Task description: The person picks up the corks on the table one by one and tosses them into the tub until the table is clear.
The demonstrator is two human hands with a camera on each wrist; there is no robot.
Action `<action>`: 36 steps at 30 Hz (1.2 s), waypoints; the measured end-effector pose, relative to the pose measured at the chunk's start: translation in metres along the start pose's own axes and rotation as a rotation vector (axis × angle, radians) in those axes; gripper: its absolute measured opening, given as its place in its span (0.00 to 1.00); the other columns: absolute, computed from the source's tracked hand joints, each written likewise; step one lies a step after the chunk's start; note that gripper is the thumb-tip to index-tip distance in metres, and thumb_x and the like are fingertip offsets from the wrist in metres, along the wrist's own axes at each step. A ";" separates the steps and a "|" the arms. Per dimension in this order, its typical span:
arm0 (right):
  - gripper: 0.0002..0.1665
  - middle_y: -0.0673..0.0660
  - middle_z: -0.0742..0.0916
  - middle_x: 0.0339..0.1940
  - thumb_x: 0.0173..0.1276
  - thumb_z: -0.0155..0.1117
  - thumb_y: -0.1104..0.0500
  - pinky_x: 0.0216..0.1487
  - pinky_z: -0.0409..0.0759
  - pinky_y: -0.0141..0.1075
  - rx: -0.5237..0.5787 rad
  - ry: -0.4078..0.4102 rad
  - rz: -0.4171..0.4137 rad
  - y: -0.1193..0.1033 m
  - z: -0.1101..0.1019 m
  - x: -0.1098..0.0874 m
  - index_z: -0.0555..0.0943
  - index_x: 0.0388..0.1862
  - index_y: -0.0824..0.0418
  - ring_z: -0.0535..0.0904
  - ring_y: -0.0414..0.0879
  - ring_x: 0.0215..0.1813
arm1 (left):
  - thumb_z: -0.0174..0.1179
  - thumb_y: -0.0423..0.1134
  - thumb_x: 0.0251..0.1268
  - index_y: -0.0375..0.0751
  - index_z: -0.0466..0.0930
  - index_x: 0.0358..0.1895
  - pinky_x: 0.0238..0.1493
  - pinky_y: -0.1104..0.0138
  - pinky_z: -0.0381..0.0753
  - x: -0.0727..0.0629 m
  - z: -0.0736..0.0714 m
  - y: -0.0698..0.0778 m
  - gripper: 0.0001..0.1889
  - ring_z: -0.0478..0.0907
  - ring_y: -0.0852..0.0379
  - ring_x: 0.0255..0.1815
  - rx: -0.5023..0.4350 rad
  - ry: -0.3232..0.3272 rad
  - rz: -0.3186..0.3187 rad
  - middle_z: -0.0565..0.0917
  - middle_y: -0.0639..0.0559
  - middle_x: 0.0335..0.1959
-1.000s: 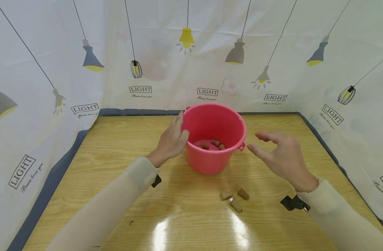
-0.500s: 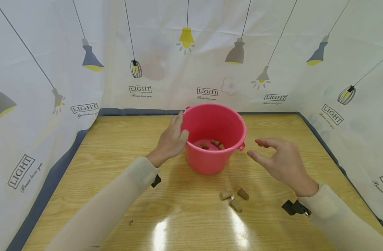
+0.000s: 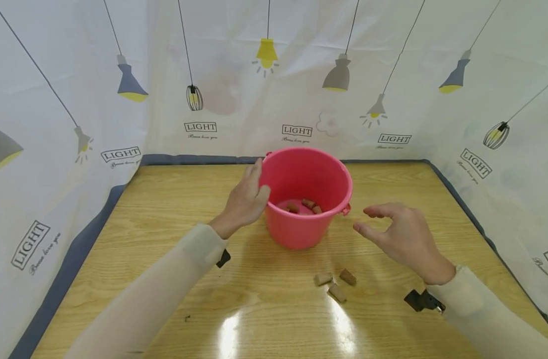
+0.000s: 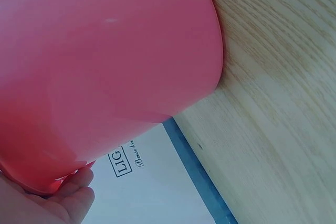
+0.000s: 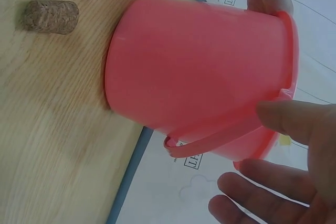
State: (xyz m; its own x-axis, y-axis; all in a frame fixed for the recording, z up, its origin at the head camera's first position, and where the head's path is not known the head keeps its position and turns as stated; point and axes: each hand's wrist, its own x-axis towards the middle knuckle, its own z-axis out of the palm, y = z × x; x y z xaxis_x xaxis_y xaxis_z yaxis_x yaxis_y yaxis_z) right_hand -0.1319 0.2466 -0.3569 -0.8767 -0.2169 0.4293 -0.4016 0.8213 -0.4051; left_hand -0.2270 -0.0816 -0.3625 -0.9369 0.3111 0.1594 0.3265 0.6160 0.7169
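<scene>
A pink plastic bucket [image 3: 296, 232] stands upright at mid-table, its pink handle [image 5: 210, 142] hanging on the far side in the right wrist view. My left hand [image 3: 243, 202] holds the bucket's left rim, thumb at the rim and fingers along the outside. Brown corks [image 3: 308, 203] lie on the bucket floor. To the right of the bucket, my right hand [image 3: 408, 237] is in the air with thumb and fingers spread, holding nothing. Three more corks lie on the table in front: a pale one [image 3: 323, 278], a darker one [image 3: 347, 277] and another pale one [image 3: 337, 292].
The wooden table [image 3: 166, 309] is enclosed at the back and sides by a white cloth [image 3: 238, 99] printed with lamps. A dark blue band [image 3: 189, 160] runs along the cloth's lower edge. A tiny dark speck [image 3: 187, 318] is on the table at front left.
My right hand has sunk slightly beside the bucket, its fingers still spread. The left hand, bucket and corks have stayed in place.
</scene>
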 end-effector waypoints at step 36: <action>0.22 0.62 0.91 0.41 0.59 0.79 0.50 0.20 0.72 0.33 -0.053 -0.239 0.062 0.001 0.018 -0.013 0.90 0.45 0.66 0.69 0.37 0.15 | 0.40 0.41 0.75 0.39 0.39 0.84 0.72 0.45 0.66 0.000 0.000 0.000 0.38 0.62 0.45 0.76 -0.008 0.000 -0.006 0.52 0.45 0.82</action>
State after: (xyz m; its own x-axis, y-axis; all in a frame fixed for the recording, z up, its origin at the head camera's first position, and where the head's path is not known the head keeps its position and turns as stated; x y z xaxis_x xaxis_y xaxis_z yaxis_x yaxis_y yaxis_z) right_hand -0.1253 0.2403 -0.3776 -0.9396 -0.2784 0.1990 -0.3358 0.8621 -0.3794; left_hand -0.2266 -0.0816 -0.3622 -0.9388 0.3072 0.1555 0.3201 0.6120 0.7232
